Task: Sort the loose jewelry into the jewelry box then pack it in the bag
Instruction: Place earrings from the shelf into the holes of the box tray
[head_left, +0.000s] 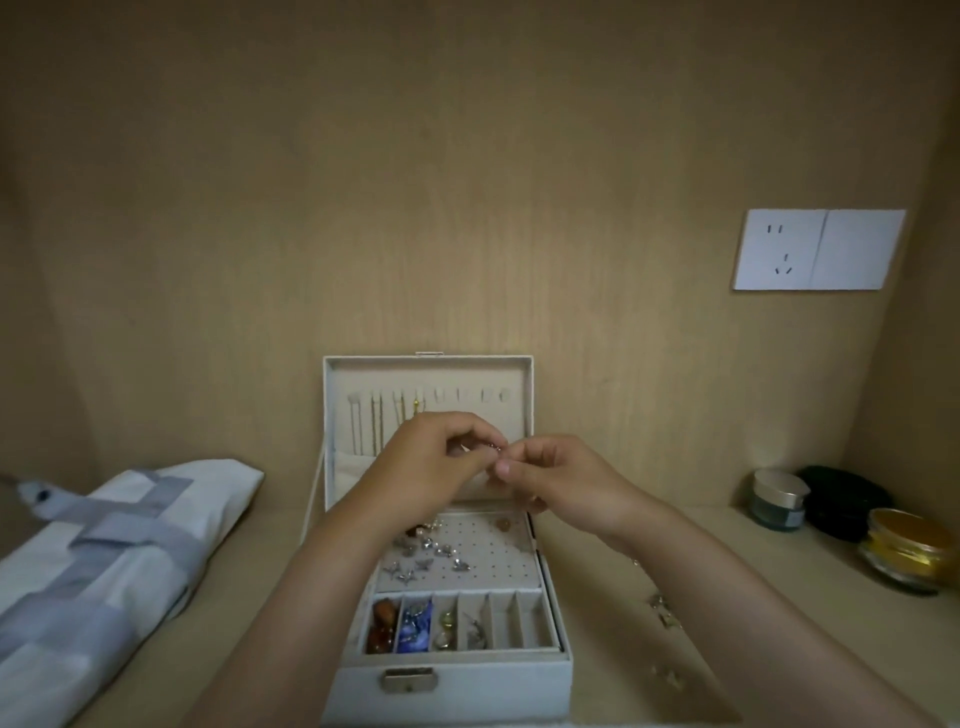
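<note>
A: Any writing to call? None could be read on the jewelry box (493, 686) or its latch (409, 679).

B: Nothing on the wall socket (818, 249) either. The teal jar (777, 501) perhaps carried a label, but it was too blurred; the gold jar (906, 553) showed none legible.

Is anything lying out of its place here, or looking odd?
Yes: a few small loose jewelry pieces lie on the shelf right of the jewelry box, outside its compartments. Nothing looks spilled or damaged.
</note>
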